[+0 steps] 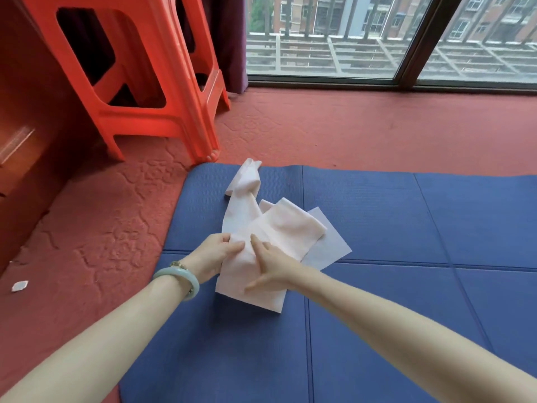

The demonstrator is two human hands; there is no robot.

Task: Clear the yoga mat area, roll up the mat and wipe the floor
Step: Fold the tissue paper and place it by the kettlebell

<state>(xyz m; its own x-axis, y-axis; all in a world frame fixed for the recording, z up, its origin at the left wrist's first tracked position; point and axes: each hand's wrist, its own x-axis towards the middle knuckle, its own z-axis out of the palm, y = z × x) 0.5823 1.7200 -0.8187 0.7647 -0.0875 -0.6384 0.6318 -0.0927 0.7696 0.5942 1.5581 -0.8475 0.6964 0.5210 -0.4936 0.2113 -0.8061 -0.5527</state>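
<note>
No writing is readable anywhere. The blue yoga mat (377,286) lies unrolled on a red embossed floor (101,228), below a window (377,36). A pale pink towel (261,228) lies crumpled on the mat's far left corner, over a white sheet (328,245). The left hand (215,254) pinches the towel's edge; the right hand (273,266) presses it with straight fingers. An orange plastic stool (139,82) stands just beyond that corner, top cut off.

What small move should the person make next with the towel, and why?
Probably lift the towel off the mat. Both hands, left and right, are already on it, and it lies spread on the flat mat with a white sheet under it, so rolling cannot start yet.
</note>
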